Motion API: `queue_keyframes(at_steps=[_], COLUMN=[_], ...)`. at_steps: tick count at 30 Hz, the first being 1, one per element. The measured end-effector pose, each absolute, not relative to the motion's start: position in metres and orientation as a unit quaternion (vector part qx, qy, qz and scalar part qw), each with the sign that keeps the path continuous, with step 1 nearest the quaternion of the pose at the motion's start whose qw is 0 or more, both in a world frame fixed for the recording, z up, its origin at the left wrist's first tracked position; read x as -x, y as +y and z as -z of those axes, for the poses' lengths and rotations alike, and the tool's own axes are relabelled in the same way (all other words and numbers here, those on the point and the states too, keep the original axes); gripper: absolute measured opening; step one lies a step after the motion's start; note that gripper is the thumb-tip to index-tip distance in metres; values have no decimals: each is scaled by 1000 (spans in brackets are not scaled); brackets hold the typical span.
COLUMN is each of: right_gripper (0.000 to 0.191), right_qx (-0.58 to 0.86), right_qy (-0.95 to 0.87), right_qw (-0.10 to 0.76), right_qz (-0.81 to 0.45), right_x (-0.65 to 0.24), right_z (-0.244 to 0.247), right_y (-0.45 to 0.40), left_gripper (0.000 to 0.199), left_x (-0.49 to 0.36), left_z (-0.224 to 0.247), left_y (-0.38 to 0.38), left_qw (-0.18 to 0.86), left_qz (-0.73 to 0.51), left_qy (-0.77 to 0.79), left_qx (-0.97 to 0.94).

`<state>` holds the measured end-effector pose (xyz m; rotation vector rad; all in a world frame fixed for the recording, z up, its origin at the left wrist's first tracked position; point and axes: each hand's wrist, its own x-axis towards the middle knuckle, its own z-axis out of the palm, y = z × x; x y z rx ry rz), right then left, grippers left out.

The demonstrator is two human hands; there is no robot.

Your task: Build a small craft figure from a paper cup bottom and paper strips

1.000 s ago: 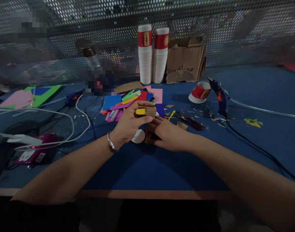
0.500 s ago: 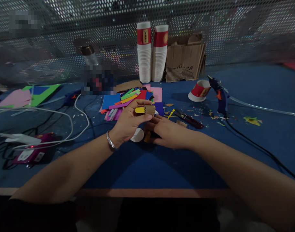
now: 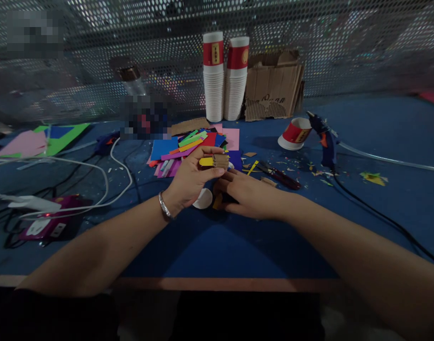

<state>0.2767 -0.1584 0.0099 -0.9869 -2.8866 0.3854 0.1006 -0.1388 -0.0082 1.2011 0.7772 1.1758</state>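
Note:
My left hand [image 3: 190, 177] is closed on a small corrugated cardboard piece [image 3: 221, 161] with a yellow strip [image 3: 206, 162] sticking out to its left. Fingers hold it from above and the thumb from below. Just right of it, my right hand [image 3: 247, 194] has its fingers curled, with the tips close to the cardboard piece's lower edge. What they pinch, if anything, is hidden. Under these fingers shows a dark yellow bit [image 3: 217, 201], partly covered. On the table between the hands lies a white paper disc [image 3: 203, 199].
Coloured paper strips [image 3: 192, 144] lie piled beyond my hands. Scissors [image 3: 281, 176], a red-and-white paper cup [image 3: 295, 134] and a glue gun [image 3: 325, 142] are at right. Cup stacks [image 3: 213, 94] and cardboard [image 3: 272, 90] stand behind. A purple power strip [image 3: 49, 218] with cables sits left.

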Motion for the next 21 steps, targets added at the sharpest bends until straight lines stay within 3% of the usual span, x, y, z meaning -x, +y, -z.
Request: queue_keyframes(at_steps=[11,21], right_gripper=[13,29], right_qx=[298,313], right_qy=[-945,-942], right_qw=[47,33], right_qz=[-130,-115], right_x=[-278,-277], right_z=[-7,-6], right_y=[-157,-157], left_gripper=[49,48], left_x=[-102,-103], left_z=[8,9], left_y=[-139,-139], left_qw=[600,578], left_qz=[-502,-516], left_qy=[348,354], left_qx=[-517,-524])
